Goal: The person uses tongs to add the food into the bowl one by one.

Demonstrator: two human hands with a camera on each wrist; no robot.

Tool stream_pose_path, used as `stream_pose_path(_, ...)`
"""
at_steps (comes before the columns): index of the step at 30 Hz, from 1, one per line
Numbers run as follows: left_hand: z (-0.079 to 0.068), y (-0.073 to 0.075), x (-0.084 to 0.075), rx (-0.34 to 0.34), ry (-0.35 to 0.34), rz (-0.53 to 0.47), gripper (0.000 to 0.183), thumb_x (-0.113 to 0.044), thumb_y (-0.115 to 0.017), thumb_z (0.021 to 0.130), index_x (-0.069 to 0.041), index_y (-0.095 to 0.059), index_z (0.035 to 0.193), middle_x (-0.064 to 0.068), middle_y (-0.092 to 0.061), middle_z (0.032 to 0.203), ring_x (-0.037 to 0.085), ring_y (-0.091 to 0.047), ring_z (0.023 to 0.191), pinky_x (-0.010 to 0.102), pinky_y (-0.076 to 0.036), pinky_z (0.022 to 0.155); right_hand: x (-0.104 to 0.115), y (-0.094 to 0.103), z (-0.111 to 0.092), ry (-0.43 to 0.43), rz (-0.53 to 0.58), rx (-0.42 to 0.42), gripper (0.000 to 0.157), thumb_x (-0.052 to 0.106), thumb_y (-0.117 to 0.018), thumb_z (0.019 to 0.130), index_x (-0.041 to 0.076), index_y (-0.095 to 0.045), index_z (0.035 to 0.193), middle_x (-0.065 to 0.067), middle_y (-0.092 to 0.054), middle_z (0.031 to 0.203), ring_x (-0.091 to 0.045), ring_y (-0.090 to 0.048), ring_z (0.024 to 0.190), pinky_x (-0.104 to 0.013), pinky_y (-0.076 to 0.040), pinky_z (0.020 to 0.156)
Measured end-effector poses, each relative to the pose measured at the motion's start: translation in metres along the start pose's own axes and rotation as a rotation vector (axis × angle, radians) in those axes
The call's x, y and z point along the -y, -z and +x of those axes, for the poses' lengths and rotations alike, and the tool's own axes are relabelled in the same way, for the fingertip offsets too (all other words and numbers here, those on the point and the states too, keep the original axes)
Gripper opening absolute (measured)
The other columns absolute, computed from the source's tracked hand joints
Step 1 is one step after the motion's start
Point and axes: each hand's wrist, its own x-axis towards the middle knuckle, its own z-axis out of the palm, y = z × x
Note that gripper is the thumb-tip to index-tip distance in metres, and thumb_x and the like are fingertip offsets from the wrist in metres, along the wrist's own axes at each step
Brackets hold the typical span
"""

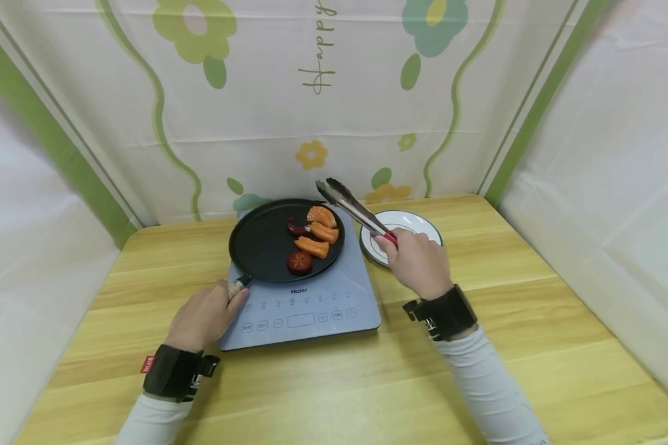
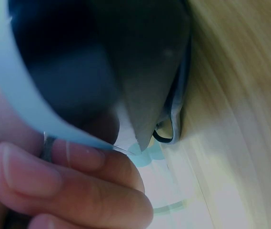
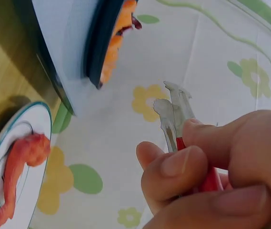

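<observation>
I have the right grip [image 1: 420, 259], a bare hand, clasped around the red handle of the metal tongs [image 1: 359, 210]. Their long axis runs on a slant from the hand at the near right to dark tips at the far left, pointing away from the person. The tips are slightly parted. On my right wrist feed they stand in front of the patterned cloth [image 3: 121, 119], with nothing between them.

My left grip [image 1: 203, 318] grasps the handle [image 1: 238, 287] of the round black pan [image 1: 261, 238]. That handle points back toward the person and to the left. My left wrist feed is dark and blurred, so I rely on the head view here. The pan sits on the pale blue hob [image 1: 339, 296], its control panel facing the person.

Along the pan's right side I count three orange pieces [image 1: 312, 247], a curved dark red piece [image 1: 297, 228] and a round red slice [image 1: 299, 263], which lies nearest the person. The two nearer orange pieces have long axes running roughly left to right.

Right of the hob, a white plate [image 1: 406, 218] rests on the table [image 1: 323, 395], partly behind the right grip. A curved reddish piece [image 3: 14, 171] lies lengthwise on it.
</observation>
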Motion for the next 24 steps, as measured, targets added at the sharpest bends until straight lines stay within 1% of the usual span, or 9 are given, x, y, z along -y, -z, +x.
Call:
stream_pose_path(6, 0.0, 0.0, 0.0, 0.006, 0.006, 0.001, 0.049, -0.05, -0.041, 0.099, -0.002, -0.046, 0.095, 0.006, -0.04, 0.068, 0.019, -0.045, 0.06, 0.032, -0.032, 0.052, -0.011, 0.009, 0.0, -0.037, 0.028, 0.023, 0.038, 0.048, -0.047, 0.097, 0.016, -0.049, 0.077, -0.002, -0.044, 0.061, -0.022, -0.046, 0.054, -0.038, -0.033, 0.046)
stream_pose_path(8, 0.0, 0.0, 0.0, 0.007, 0.007, 0.001, 0.05, -0.05, -0.04, 0.099, -0.001, -0.046, 0.096, 0.006, -0.04, 0.069, 0.019, -0.045, 0.06, 0.032, -0.032, 0.052, -0.014, 0.012, 0.0, -0.039, 0.028, 0.014, 0.038, 0.047, -0.047, 0.098, 0.015, -0.048, 0.077, -0.002, -0.043, 0.06, -0.022, -0.045, 0.053, -0.038, -0.032, 0.045)
stream_pose_path(14, -0.001, 0.0, 0.002, 0.002, 0.012, 0.003, 0.049, -0.05, -0.041, 0.099, -0.001, -0.046, 0.095, 0.006, -0.041, 0.068, 0.019, -0.045, 0.06, 0.032, -0.032, 0.052, -0.018, 0.016, -0.001, -0.029, 0.023, -0.014, 0.045, 0.049, -0.046, 0.098, 0.013, -0.041, 0.071, -0.001, -0.035, 0.058, -0.02, -0.039, 0.049, -0.035, -0.026, 0.044)
stream_pose_path(18, -0.001, 0.0, 0.001, 0.003, 0.012, 0.001, 0.05, -0.05, -0.041, 0.099, -0.001, -0.047, 0.096, 0.006, -0.041, 0.069, 0.019, -0.045, 0.06, 0.032, -0.033, 0.052, -0.024, 0.018, -0.006, -0.03, 0.014, -0.011, 0.046, 0.051, -0.045, 0.098, 0.013, -0.041, 0.072, 0.0, -0.034, 0.058, -0.019, -0.037, 0.048, -0.034, -0.024, 0.044)
stream_pose_path(24, -0.001, 0.0, 0.0, 0.002, 0.009, -0.002, 0.05, -0.05, -0.041, 0.099, -0.001, -0.047, 0.095, 0.006, -0.042, 0.068, 0.019, -0.045, 0.06, 0.033, -0.033, 0.052, -0.04, 0.016, -0.019, -0.045, -0.03, -0.001, 0.045, 0.05, -0.046, 0.098, 0.014, -0.041, 0.071, 0.0, -0.035, 0.057, -0.018, -0.038, 0.047, -0.035, -0.025, 0.043)
